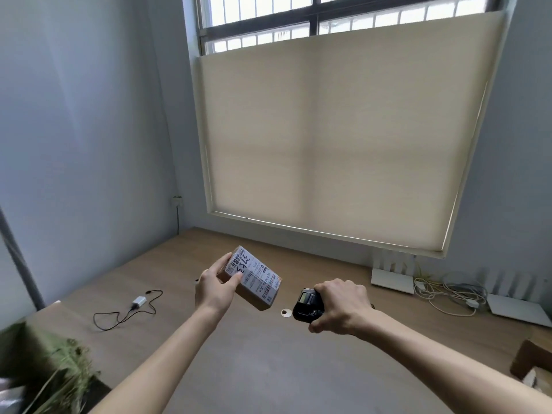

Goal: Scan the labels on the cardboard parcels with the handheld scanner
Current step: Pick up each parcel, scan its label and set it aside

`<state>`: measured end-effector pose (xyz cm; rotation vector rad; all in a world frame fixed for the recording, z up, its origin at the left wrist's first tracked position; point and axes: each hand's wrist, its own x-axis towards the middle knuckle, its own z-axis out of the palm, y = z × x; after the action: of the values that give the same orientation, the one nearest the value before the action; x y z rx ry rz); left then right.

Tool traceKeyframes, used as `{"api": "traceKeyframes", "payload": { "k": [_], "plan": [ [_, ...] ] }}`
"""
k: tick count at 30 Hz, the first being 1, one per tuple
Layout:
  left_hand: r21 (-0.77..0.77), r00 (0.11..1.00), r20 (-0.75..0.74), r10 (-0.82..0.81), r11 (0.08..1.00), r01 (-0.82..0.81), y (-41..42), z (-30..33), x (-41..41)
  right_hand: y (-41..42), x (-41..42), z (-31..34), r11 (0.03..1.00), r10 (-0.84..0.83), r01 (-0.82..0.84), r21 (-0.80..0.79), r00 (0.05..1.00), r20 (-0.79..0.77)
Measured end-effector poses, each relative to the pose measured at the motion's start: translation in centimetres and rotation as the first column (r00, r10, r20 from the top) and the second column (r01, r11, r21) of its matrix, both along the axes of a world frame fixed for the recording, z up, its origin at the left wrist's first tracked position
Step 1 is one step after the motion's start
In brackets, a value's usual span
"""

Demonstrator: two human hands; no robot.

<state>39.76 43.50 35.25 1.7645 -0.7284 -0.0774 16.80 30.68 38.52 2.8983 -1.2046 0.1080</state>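
Wooden desk (268,369) under blinds; left hand (213,289) grips parcel (254,282), right hand (343,306) scanner (306,307).

A long light-brown wooden desk (268,369) carries a small white adapter with a looping black cable (136,306) at left, and flat white router boxes (392,280) and tangled pale cables (448,294) far right.

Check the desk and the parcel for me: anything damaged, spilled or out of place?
Nothing stands out. The left hand holds the cardboard parcel tilted, label up and intact; the right hand grips the scanner. Only loose cables lie tangled at the desk's right.
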Motion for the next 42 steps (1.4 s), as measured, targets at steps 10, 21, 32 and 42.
{"api": "traceKeyframes", "payload": {
  "k": [10, 21, 32, 42],
  "plan": [
    [-0.100, 0.984, -0.173, 0.035, 0.994, -0.053, 10.3, -0.8, 10.3, 7.8, 11.7, -0.4, 0.940, -0.048, -0.040, 0.338, 0.968, 0.248],
    [-0.235, 0.854, -0.501, 0.143, 0.927, -0.293, 25.7, -3.9, 23.7, 19.8, 32.9, -2.8, 0.616, 0.120, -0.491, 0.616, 0.831, 0.543],
    [0.021, 0.790, -0.439, 0.428, 0.884, -0.467, 39.3, -8.9, 39.9, 28.4, 56.3, -9.2, 0.417, 0.305, -0.626, 0.659, 0.779, 0.547],
    [0.180, 0.678, -0.496, 0.543, 0.828, -0.531, 45.1, -15.8, 50.4, 33.8, 72.4, -16.2, 0.385, 0.435, -0.631, 0.673, 0.767, 0.471]
  ]
}}
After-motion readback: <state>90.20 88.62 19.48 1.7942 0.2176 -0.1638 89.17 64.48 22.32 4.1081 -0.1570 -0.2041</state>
